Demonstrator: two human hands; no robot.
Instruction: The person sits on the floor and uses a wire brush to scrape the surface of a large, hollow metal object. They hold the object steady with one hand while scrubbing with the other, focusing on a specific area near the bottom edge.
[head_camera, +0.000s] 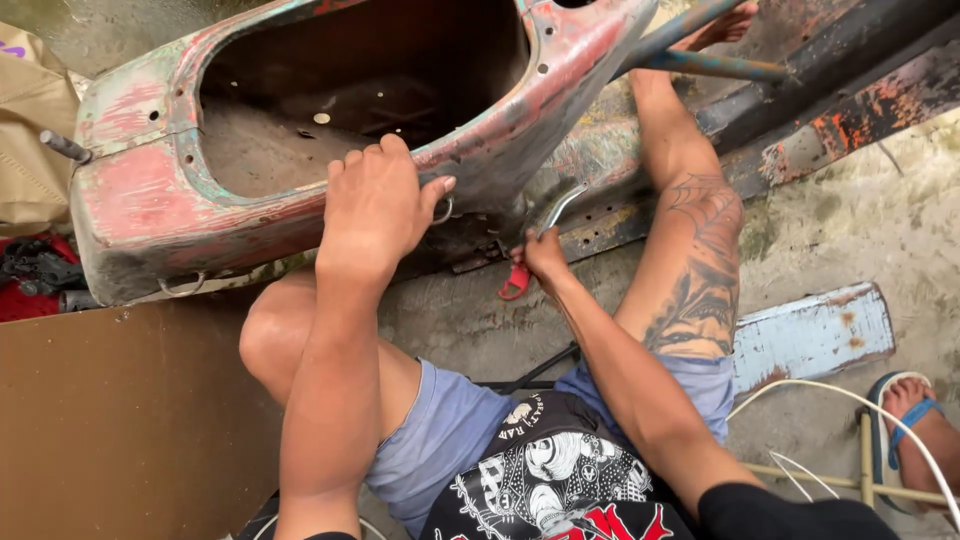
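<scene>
Person seated on the floor works at an old scooter body shell (150, 190).
Left hand (375, 205) closed over the shell's rim, steadying it; right hand (545, 255) gripping a bent metal tool (555, 208) with a red grip (515, 283) against the underside. Shell is stripped, rusty, flaking; nothing visibly freed yet.

A rough outdoor repair yard: stripped, rusty scooter body (300, 150) lying on bare concrete ground (850, 220).
</scene>
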